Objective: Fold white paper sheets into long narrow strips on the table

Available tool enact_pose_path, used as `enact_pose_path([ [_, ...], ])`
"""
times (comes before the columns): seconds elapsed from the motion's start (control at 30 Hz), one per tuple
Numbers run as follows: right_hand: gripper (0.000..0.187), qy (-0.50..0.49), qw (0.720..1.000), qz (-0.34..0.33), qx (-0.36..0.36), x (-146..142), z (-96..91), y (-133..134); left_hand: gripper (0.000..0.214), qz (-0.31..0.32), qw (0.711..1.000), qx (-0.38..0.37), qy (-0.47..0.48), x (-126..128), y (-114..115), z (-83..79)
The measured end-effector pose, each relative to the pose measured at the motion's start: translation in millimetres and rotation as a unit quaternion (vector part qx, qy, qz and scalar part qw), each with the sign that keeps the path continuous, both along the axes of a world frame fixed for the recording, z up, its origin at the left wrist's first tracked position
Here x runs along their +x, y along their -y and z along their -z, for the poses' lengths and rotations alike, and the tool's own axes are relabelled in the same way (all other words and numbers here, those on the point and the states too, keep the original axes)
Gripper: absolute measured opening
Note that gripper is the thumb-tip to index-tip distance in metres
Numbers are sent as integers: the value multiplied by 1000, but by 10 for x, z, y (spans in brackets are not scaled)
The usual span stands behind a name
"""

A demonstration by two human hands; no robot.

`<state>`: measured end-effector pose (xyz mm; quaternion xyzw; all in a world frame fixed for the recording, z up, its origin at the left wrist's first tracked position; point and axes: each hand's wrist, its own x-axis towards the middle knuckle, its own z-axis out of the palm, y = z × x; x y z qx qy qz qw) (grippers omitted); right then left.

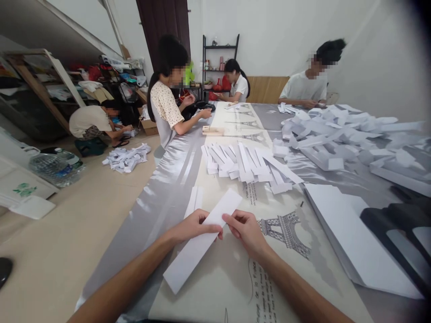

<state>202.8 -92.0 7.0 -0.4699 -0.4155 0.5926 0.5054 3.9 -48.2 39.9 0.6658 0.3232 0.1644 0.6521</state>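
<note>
One white paper strip [197, 249] is held between both hands, over the cream Eiffel Tower table runner [210, 294]. The left hand [192, 226] clasps it about midway, thumb laid across the upper face and fingertips curled under the right edge. The right hand [247, 229] has its thumb and index finger closed narrowly at that same long edge, a little farther along.

The strip's long sides run straight; its near end reaches past the left fingers on the body side, and its far end projects beyond both hands. Below the fingers, between the forearms, a flat stretch of the runner gives room to move. Left of the left hand, the grey satin tablecloth [141, 237] falls away at the table edge. The long axis lies diagonally, from near left to far right, the far end aimed away from the body.

Just beyond the left fingers lies a folded paper piece [192, 201]. Farther ahead of the fingers, a row of folded paper strips [247, 163] overlaps crosswise. Right of the right hand, well apart from its fingers, rests a stack of white paper [357, 242]; beyond that spreads a loose paper heap [333, 134].
</note>
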Motion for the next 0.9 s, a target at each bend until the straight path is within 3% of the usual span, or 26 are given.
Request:
enact_pose_path([
  [0.27, 44, 13, 1000, -2, -13, 79, -5, -49, 42, -59, 998, -15, 13, 225, 9, -45],
  [0.43, 45, 27, 999, 19, -11, 180, -1, -113, 40, -102, 994, -44, 0, 233, 106, 0],
  [0.7, 45, 33, 998, 44, -3, 269, -28, -153, 36, -94, 993, -65, 16, 185, 169, 58],
  [0.9, 44, 23, 998, 55, -9, 243, -8, -149, 37, -95, 993, -71, 2, 188, 149, 3],
])
